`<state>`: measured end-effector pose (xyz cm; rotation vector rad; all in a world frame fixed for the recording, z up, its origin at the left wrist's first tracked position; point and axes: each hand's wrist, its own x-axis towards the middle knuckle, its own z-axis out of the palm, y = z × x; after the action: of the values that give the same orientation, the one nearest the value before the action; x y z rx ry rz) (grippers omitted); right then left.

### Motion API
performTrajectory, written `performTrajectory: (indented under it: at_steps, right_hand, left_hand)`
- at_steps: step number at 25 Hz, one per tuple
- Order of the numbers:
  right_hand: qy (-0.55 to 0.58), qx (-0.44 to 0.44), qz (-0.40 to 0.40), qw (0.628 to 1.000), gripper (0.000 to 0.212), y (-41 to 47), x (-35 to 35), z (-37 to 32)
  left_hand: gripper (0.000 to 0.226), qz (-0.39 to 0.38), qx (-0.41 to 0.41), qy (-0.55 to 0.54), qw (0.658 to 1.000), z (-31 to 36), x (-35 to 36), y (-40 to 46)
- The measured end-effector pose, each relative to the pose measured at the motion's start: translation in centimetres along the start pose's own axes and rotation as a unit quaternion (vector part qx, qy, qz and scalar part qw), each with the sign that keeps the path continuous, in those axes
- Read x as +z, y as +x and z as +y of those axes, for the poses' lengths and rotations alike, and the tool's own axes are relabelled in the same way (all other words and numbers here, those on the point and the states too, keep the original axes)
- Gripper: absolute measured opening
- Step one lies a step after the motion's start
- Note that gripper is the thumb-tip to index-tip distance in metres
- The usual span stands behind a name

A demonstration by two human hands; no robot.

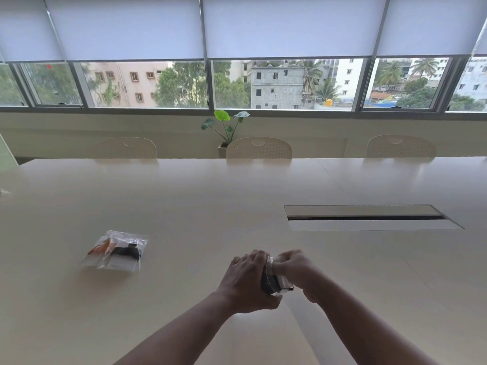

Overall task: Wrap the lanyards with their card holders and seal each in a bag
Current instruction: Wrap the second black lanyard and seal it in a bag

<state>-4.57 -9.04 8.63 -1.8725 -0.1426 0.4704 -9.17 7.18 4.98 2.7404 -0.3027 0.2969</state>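
Note:
Both hands meet over the near middle of the table around a small clear plastic bag [278, 284] that holds a black lanyard wound on a card holder. My left hand [246, 281] grips the bag's left side, fingers curled over it. My right hand [295, 270] pinches the bag's top edge between thumb and fingers. Most of the bag is hidden between the hands. To the left lie two filled clear bags, overlapping: one with a black lanyard [126, 252] and one with an orange lanyard [96, 252].
The wide pale table [184, 206] has a recessed cable slot [366, 217] at the right. Three cream chairs [258, 148] stand along the far edge, with a potted plant [226, 127] and windows behind.

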Motion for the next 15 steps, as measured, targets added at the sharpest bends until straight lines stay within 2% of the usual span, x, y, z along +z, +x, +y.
performTrajectory:
  at_steps: [3,6,8,10,15]
  right_hand:
    - [0.004,-0.003,-0.017,1.000,0.019,-0.2,0.4,0.3]
    - [0.019,0.015,-0.118,0.993,0.009,-1.1,-0.7,-0.1]
    - [0.045,0.014,-0.196,0.979,0.032,-1.2,-2.0,0.0]
    - [0.069,-0.011,-0.240,0.968,0.051,-1.2,-2.6,0.4]
    - [0.079,-0.055,-0.216,0.972,0.049,-0.7,-2.0,1.3]
  left_hand:
    - [0.072,-0.008,-0.007,-0.002,1.000,0.0,0.1,-0.2]
    - [0.072,-0.008,-0.031,-0.013,0.999,-0.4,0.0,-0.3]
    - [0.072,-0.006,-0.047,-0.018,0.999,-0.7,-0.2,-0.4]
    - [0.070,-0.007,-0.054,-0.025,0.998,-0.8,-0.3,-0.5]
    - [0.068,-0.016,-0.060,-0.024,0.998,-0.3,0.0,-0.6]
